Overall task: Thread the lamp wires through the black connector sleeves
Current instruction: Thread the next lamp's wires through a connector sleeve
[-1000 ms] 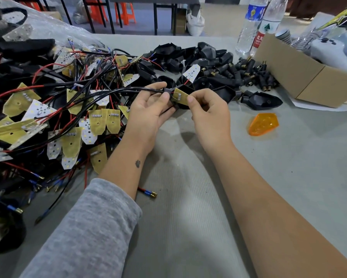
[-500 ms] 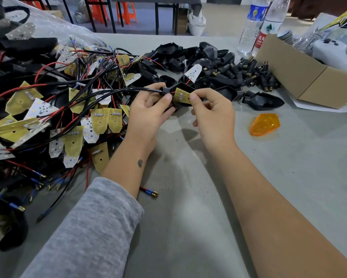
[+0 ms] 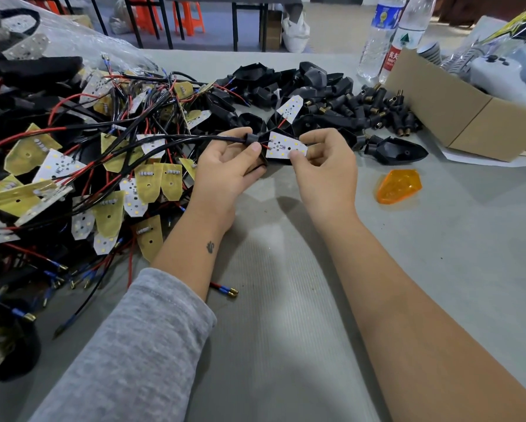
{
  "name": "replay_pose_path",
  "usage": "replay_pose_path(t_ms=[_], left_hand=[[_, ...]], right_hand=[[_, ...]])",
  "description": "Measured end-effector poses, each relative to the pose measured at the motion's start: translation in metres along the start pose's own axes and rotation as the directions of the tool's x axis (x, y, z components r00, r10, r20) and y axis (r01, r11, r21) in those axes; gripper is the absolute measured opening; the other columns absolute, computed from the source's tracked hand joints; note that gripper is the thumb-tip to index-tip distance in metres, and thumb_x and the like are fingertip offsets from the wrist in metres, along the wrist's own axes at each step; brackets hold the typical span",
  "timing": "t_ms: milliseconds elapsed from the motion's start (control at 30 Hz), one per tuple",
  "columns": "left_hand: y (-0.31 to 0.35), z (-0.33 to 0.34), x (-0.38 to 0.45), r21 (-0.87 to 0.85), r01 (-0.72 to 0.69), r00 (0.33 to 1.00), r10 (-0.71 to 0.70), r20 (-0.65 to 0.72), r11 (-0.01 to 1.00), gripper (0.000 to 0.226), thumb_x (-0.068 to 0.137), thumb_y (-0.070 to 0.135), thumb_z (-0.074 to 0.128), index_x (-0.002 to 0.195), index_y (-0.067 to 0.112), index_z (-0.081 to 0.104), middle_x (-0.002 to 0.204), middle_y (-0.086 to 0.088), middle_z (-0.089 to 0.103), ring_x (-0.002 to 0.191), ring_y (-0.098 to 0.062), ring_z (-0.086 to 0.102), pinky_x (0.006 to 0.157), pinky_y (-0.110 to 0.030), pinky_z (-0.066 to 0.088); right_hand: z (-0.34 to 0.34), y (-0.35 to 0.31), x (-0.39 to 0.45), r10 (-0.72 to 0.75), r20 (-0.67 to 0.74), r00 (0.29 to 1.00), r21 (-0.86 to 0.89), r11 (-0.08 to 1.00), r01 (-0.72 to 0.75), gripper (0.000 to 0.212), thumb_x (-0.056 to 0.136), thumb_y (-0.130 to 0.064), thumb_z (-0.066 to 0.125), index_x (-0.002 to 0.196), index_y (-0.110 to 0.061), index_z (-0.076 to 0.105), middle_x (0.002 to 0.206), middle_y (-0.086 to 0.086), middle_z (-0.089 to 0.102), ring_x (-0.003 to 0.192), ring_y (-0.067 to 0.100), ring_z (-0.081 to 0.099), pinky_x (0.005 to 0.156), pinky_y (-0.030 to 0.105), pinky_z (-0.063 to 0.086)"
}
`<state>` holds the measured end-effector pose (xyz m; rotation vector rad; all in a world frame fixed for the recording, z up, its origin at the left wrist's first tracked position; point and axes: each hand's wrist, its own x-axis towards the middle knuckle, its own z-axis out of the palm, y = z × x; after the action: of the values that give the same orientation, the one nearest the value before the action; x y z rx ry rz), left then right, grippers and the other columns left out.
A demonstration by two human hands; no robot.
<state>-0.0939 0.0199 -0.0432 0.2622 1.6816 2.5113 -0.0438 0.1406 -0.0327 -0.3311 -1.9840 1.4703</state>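
Left hand pinching black sleeve (wire-threaded), right hand pinching LED board, palms inward.

My left hand pinches a black sleeve on the wires; my right hand pinches a white light board just beside it; red wire runs between them; a big pile of boards lies to the left; black sleeves sit behind; an orange lens rests on the table near a box.
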Motion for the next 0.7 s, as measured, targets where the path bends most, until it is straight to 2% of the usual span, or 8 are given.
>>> replay_pose_path(t_ms=[100,200,267,333,433,567,633,700], left_hand=[[0.001,-0.0004,-0.0002,-0.005,0.006,1.0,-0.006,0.008,1.0,0.019,0.093,0.004,0.06,0.103,0.02,0.062,0.091,0.003,0.069,0.088,-0.01,0.069,0.078,-0.027,0.058],[0.0035,-0.0008,0.0009,-0.034,0.038,0.999,-0.038,0.01,0.999,0.011,0.098,0.012,0.056,0.102,0.017,0.065,0.091,-0.001,0.069,0.092,-0.018,0.068,0.077,-0.028,0.058],[0.0047,-0.0004,0.0008,-0.067,0.058,0.998,-0.058,0.008,0.996,0.019,0.102,0.02,0.05,0.098,0.016,0.068,0.091,0.001,0.074,0.091,-0.021,0.072,0.075,-0.028,0.058],[0.0044,0.0004,0.0003,-0.058,0.049,0.999,-0.049,0.0,0.997,0.028,0.104,0.024,0.045,0.093,0.017,0.069,0.091,0.0,0.074,0.089,-0.019,0.073,0.074,-0.028,0.057],[0.0029,0.001,-0.0003,-0.033,0.033,0.999,-0.033,-0.02,0.999,0.031,0.105,0.024,0.042,0.09,0.018,0.068,0.095,-0.002,0.073,0.087,-0.018,0.073,0.07,-0.027,0.057],[0.0021,0.0013,-0.0004,0.009,0.01,0.999,-0.009,-0.053,1.0,0.028,0.105,0.025,0.043,0.091,0.017,0.065,0.099,-0.006,0.07,0.082,-0.018,0.073,0.066,-0.032,0.06],[0.001,0.0023,-0.0012,0.054,-0.004,0.998,0.008,-0.061,0.999,0.026,0.105,0.025,0.042,0.092,0.016,0.063,0.097,-0.006,0.07,0.08,-0.017,0.073,0.072,-0.036,0.062],[0.0007,0.0029,-0.0026,0.093,-0.011,0.996,0.019,-0.083,0.996,0.025,0.105,0.023,0.042,0.092,0.014,0.061,0.089,-0.004,0.07,0.077,-0.015,0.073,0.07,-0.036,0.061]], right_hand=[[0.0009,0.0013,-0.0017,0.004,0.016,1.0,-0.061,0.998,-0.003,0.019,0.086,-0.012,0.067,0.086,-0.028,0.056,0.066,-0.011,0.054,0.057,-0.003,0.049,0.056,0.012,0.037],[0.001,0.0019,-0.002,-0.008,0.003,1.0,-0.096,0.995,0.008,0.019,0.086,-0.014,0.068,0.084,-0.028,0.056,0.07,-0.011,0.057,0.059,0.0,0.049,0.055,0.013,0.037],[0.0008,0.0022,-0.0015,-0.033,-0.022,0.999,-0.134,0.99,0.03,0.018,0.085,-0.015,0.07,0.083,-0.027,0.057,0.08,-0.011,0.058,0.063,0.002,0.049,0.058,0.013,0.037],[0.0009,0.0034,-0.0002,-0.068,-0.055,0.996,-0.194,0.979,0.056,0.017,0.082,-0.016,0.073,0.083,-0.026,0.059,0.094,-0.009,0.051,0.069,0.004,0.048,0.061,0.01,0.036],[0.0024,0.0057,0.0013,-0.093,-0.063,0.994,-0.223,0.972,0.077,0.022,0.079,-0.015,0.076,0.085,-0.026,0.057,0.099,-0.008,0.044,0.078,0.007,0.047,0.063,0.008,0.037],[0.0048,0.0057,0.0009,-0.099,-0.036,0.994,-0.204,0.975,0.09,0.034,0.075,-0.016,0.073,0.097,-0.022,0.048,0.096,-0.006,0.045,0.084,0.008,0.046,0.071,0.019,0.041],[0.0055,0.006,0.0008,-0.062,-0.007,0.998,-0.212,0.975,0.059,0.026,0.077,-0.018,0.069,0.095,-0.022,0.051,0.095,-0.007,0.044,0.092,0.014,0.048,0.078,0.025,0.04],[0.0054,0.0059,0.001,0.02,0.028,0.999,-0.188,0.982,-0.014,0.013,0.078,-0.019,0.064,0.082,-0.026,0.054,0.089,-0.008,0.047,0.085,0.013,0.049,0.073,0.027,0.039]])
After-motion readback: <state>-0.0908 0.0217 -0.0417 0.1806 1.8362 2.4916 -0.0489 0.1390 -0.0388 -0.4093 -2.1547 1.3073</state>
